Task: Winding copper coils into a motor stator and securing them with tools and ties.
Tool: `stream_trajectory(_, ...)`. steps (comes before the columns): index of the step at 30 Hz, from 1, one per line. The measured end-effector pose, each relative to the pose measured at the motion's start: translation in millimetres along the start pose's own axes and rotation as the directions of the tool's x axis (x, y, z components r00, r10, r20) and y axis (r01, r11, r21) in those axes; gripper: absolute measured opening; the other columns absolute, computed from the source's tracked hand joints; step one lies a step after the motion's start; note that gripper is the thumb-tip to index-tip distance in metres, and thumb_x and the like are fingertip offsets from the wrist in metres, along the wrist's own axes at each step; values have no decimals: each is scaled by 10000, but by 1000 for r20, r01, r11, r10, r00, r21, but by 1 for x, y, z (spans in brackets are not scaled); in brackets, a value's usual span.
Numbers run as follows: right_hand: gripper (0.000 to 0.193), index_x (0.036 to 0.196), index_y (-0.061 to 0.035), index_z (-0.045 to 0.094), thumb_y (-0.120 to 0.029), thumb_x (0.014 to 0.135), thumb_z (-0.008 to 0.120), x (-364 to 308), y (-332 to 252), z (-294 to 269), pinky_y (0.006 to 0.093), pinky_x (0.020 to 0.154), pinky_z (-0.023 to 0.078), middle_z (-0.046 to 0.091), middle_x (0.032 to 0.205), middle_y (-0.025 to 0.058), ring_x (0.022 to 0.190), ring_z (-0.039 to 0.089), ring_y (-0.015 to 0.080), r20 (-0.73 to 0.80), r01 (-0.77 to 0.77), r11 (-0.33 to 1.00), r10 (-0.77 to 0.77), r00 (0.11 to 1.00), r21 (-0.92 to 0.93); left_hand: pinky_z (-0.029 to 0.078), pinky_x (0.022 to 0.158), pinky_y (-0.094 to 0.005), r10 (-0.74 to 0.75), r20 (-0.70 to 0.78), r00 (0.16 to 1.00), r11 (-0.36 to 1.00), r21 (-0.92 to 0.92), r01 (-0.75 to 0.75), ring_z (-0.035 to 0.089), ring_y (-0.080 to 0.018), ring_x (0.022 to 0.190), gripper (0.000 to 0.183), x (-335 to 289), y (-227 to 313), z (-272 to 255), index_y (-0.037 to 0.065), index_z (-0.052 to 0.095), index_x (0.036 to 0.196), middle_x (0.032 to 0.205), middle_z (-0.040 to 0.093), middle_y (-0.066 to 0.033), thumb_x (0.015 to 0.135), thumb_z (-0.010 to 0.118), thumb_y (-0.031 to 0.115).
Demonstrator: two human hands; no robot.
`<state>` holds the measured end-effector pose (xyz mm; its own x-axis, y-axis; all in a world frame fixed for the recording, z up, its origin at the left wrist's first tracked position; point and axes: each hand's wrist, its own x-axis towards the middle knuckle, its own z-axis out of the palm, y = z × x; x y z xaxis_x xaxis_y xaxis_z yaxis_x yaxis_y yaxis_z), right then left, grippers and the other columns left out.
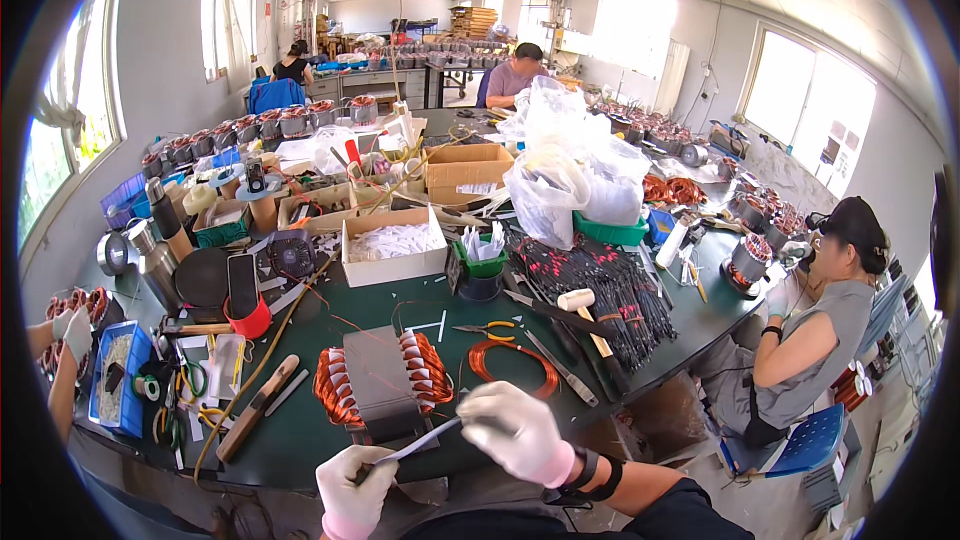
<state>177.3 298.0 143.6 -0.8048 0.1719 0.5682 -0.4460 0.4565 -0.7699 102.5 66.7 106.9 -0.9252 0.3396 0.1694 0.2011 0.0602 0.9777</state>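
Box (396,272), white: slips (395,240) | green cup (484,265): white pieces (481,241) | hands (518,430): thin strip (425,438)

**Lost Behind Gloves, Film and Rim**

Cannot follow the pale strip (425,438) past the fingers of the left hand (355,490) and right hand (515,435), both at the near edge of the worktop (290,440). Cannot see beyond the left glove's cuff, cut off by the lower picture edge. At the worktop's left corner, cannot see the body behind a co-worker's gloved hands (78,335), cropped by the dark rim. Cannot make out the contents of the white plastic bags (550,195), veiled by crumpled film. Cannot count the copper-wound cores (650,125) along the far right edge, too small and crowded.
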Motion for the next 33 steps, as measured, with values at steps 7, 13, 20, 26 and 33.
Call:
stream_trajectory(7,372,1144,-77,688,-165,788,749,-15,9,41,391,945,528,662,1027,49,993,663,218,359,485,713,-338,870,-506,422,553,-215,-2,99,995,1000,21,0,539,-29,612,65,-5,-13,15,-43,726,881,703,656,-2,827,749,-17)
stream_trajectory(13,189,967,-79,636,-202,856,728,-23,17,47,364,671,552,614,829,43,763,665,230,442,428,785,-221,869,-448,562,636,-333,553,250,795,722,333,-607,718,-248,687,248,5,-15,-6,33,741,940,815,719,-116,715,837,-1)
stream_trajectory(20,249,1042,-85,712,-81,815,816,-34,39,36,376,676,567,690,882,96,782,692,298,178,139,990,-133,975,-24,552,628,-368,501,306,810,743,328,-583,699,-293,671,187,2,-23,4,38,744,880,782,723,-104,715,831,26)
stream_trajectory(26,100,968,-41,718,-59,876,754,-36,94,14,370,673,534,665,836,119,760,663,300,40,-83,996,85,996,-39,523,636,-281,-58,-9,998,980,191,59,631,-140,684,190,13,-54,-34,-27,599,1094,842,666,-78,937,627,75)
stream_trajectory(33,134,1055,12,734,-55,946,696,-5,131,19,282,709,508,660,923,53,766,611,132,192,-614,744,584,789,262,424,616,-244,-117,150,982,989,102,103,540,-96,690,742,77,-51,-50,-22,569,1261,855,611,-20,880,772,582)
